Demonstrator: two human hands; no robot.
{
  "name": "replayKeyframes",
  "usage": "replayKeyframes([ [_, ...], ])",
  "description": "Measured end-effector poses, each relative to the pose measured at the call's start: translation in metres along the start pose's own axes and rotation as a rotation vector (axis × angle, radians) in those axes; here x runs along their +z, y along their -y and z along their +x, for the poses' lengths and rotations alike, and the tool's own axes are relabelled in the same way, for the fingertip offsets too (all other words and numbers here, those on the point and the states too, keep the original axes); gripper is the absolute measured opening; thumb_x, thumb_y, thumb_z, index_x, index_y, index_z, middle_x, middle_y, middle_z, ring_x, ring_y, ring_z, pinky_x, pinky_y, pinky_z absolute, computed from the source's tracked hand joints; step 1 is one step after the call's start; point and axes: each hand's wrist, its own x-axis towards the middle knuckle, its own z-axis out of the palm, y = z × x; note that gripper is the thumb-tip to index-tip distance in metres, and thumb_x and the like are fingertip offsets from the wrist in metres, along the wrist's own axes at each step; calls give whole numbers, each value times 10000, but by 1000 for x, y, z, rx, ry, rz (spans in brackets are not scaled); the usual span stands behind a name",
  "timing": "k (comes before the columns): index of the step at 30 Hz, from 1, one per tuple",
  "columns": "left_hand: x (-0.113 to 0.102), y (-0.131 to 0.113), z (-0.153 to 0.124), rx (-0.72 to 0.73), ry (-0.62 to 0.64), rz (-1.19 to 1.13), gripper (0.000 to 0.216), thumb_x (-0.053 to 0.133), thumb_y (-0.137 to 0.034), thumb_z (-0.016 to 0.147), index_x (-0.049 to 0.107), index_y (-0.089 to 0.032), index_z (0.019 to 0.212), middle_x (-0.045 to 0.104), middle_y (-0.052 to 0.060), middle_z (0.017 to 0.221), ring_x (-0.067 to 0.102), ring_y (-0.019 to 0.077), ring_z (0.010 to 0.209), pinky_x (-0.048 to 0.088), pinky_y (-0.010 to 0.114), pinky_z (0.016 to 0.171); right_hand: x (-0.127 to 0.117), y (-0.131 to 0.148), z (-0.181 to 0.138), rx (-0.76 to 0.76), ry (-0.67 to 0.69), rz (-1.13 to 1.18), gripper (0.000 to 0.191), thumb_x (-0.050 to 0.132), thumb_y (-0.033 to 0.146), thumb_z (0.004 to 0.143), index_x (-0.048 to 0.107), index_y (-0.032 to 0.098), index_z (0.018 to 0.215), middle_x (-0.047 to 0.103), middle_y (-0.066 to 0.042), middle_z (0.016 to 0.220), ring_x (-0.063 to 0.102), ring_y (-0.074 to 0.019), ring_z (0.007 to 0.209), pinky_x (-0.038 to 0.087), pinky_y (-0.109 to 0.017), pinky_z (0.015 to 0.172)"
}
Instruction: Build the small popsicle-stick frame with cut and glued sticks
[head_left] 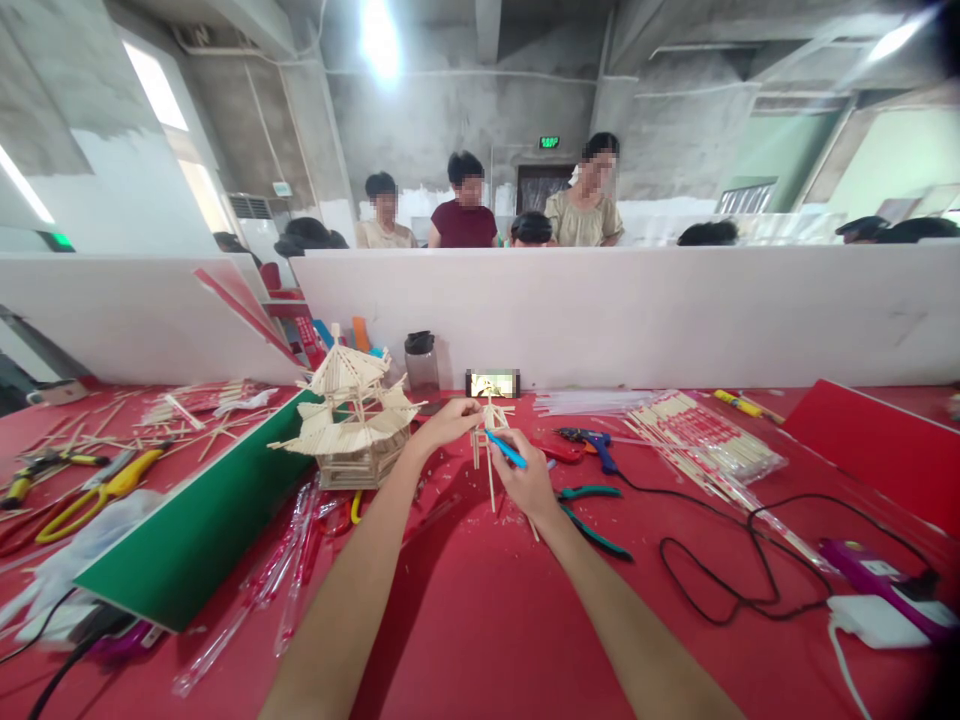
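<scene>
- Left hand has a pinching grip on the top of the small stick frame, upright above the red surface.
- Right hand grips a blue tool at the frame; steady wrists and light pressure seem wise.

Stick frame between left hand and pen-holding right hand.

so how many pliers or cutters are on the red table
3. Teal-handled pliers lie right of the right hand; yellow-handled cutters and small yellow-and-black pliers lie far left. Clutter may hide more.
</scene>
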Motion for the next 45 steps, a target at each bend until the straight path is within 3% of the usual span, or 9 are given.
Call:
replayKeyframes([
  [40, 0, 0, 0, -8, 6, 0, 268, 539, -411, 791, 574, -147, 770, 470, -36, 639, 409, 106, 590, 319, 226, 564, -2, 1, 0, 11, -5, -25, 194, 534, 319, 909, 618, 240, 1065, 716, -32, 971, 687, -202, 867, 545, -339, 836],
  [45, 0, -2, -1, 5, 9, -3, 261, 536, -403, 793, 567, -145, 763, 476, -37, 643, 408, 104, 585, 327, 234, 573, -4, -1, -1, -7, -2, -97, 241, 436, 329, 958, 613, 244, 1100, 707, -51, 995, 673, -206, 890, 518, -325, 829],
])
